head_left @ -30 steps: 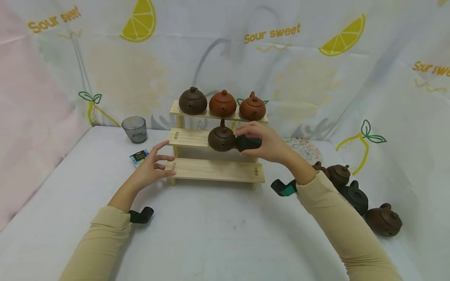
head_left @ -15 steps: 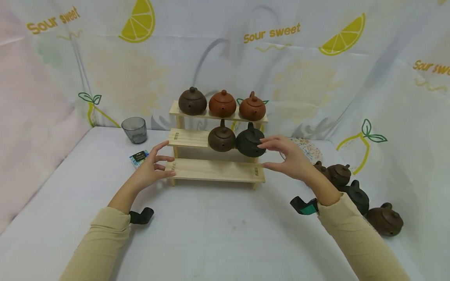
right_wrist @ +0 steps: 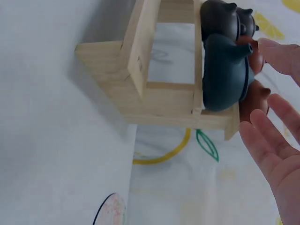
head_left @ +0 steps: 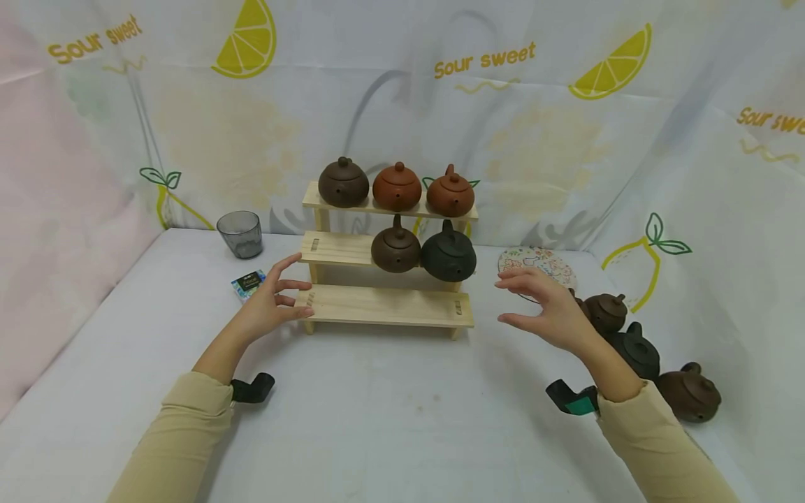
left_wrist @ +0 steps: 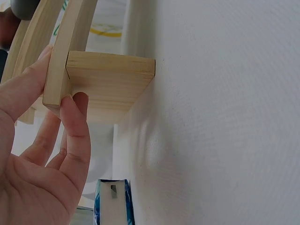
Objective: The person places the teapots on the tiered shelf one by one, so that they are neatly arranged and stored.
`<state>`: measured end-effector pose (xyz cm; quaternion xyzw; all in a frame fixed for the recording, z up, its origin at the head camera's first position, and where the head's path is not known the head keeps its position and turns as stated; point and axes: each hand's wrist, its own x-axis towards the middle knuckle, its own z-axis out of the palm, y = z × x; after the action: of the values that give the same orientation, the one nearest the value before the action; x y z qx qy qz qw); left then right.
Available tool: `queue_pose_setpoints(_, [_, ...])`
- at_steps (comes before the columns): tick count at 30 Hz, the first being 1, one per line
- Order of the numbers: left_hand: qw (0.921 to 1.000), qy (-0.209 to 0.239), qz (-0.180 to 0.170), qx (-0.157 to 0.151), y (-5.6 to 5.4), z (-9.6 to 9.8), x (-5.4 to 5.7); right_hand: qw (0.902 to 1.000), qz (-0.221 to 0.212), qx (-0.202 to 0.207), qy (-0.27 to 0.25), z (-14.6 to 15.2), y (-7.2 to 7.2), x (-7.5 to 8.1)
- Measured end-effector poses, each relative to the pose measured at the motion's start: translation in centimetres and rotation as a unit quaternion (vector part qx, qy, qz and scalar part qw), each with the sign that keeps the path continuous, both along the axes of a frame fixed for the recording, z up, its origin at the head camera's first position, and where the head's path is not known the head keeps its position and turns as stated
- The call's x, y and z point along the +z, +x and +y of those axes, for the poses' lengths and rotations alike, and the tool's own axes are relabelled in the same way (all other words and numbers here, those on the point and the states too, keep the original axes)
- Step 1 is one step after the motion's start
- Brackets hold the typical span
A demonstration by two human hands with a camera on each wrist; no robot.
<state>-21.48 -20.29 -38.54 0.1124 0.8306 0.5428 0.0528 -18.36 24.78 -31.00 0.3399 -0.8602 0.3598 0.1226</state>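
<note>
A three-tier wooden display stand (head_left: pixel 383 306) stands on the table. My left hand (head_left: pixel 267 300) holds the left end of its lowest board; the left wrist view shows the thumb on one face and a finger (left_wrist: pixel 75 126) on the other. Brown and reddish teapots, among them an orange-brown teapot (head_left: pixel 397 187), line the top tier. On the middle tier sit a brown teapot (head_left: pixel 395 249) and, at its right end, a black teapot (head_left: pixel 448 253). My right hand (head_left: pixel 553 307) is in the air right of the stand, holding nothing, thumb and fingers apart.
Several more teapots, such as a dark brown teapot (head_left: pixel 688 395), stand along the right side. A patterned round mat (head_left: pixel 541 262) lies behind my right hand. At the left are a grey glass cup (head_left: pixel 242 236) and a small blue packet (head_left: pixel 249 281). Printed cloth (head_left: pixel 402 105) hangs behind.
My right hand has let go of the black teapot on the middle tier and moved away, right and toward me. My left hand stays on the stand.
</note>
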Motion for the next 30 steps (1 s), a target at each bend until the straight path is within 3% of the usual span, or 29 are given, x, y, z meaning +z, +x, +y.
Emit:
queue_pose_setpoints(19, [0.9999,0.007,-0.008,-0.002,0.1,0.0,0.2,0.9976,-0.016,-0.019,-0.065,4.9,2.0,-2.4])
queue_pose_setpoints(30, [0.9999,0.010,-0.001,-0.003,0.1,0.0,0.1,0.9896,-0.049,-0.117,-0.069,7.5,2.1,-3.9])
